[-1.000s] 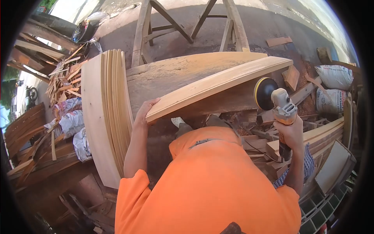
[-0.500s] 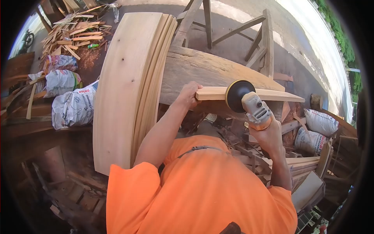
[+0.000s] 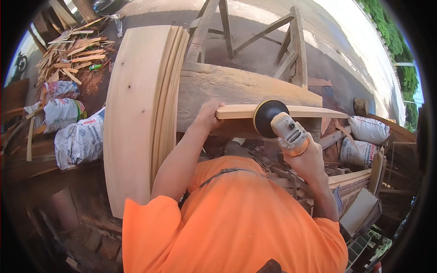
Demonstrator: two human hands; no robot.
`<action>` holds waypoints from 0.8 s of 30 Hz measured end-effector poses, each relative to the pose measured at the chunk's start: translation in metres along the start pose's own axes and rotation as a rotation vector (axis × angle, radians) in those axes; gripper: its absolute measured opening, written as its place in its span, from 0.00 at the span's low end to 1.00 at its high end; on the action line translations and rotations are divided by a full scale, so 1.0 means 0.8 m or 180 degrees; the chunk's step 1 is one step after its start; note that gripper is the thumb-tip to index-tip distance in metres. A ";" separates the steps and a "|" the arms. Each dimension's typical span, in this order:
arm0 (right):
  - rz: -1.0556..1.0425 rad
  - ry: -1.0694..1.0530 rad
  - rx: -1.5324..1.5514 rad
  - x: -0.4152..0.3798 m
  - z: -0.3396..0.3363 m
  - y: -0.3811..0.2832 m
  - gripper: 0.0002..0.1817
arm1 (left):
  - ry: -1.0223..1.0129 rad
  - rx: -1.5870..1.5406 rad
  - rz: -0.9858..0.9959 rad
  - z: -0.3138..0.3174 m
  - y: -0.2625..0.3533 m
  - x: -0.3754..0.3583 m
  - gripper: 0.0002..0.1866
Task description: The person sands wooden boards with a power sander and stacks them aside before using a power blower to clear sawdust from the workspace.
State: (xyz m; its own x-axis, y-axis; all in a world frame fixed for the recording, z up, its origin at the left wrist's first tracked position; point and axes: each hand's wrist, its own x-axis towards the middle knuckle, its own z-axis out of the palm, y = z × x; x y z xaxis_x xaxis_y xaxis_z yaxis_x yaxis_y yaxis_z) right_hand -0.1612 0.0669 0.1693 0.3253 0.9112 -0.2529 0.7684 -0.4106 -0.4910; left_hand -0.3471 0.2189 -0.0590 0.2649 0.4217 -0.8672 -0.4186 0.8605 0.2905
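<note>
One board [image 3: 318,112] reaching rightward from left hand [image 3: 209,114], fingers clamped on its near end.

On your left, the big white sack [image 3: 78,143] has "Swine" on it in red, set at a slant. The white sack [image 3: 61,114] just above it says "Pre-Starter", and the letters in front of that are hard to read. The pink sack [image 3: 59,90] at the top has big letters, too blurry to read. On your right, the low sack [image 3: 357,153] shows "wine" in red. The sack [image 3: 369,129] above it has red print too small to read.
</note>
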 end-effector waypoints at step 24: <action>0.0914 0.0347 0.0644 0.035 -0.145 0.223 0.21 | 0.0294 0.1075 -0.0035 -0.016 0.009 -0.036 0.15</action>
State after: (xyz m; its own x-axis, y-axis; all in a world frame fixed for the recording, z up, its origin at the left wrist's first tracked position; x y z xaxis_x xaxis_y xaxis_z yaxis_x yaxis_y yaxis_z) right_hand 0.0488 0.0234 0.1716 0.5770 0.7517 -0.3195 0.5162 -0.6387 -0.5707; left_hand -0.3686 0.2091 -0.0373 0.1817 0.3975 -0.8994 -0.1011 0.9174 0.3850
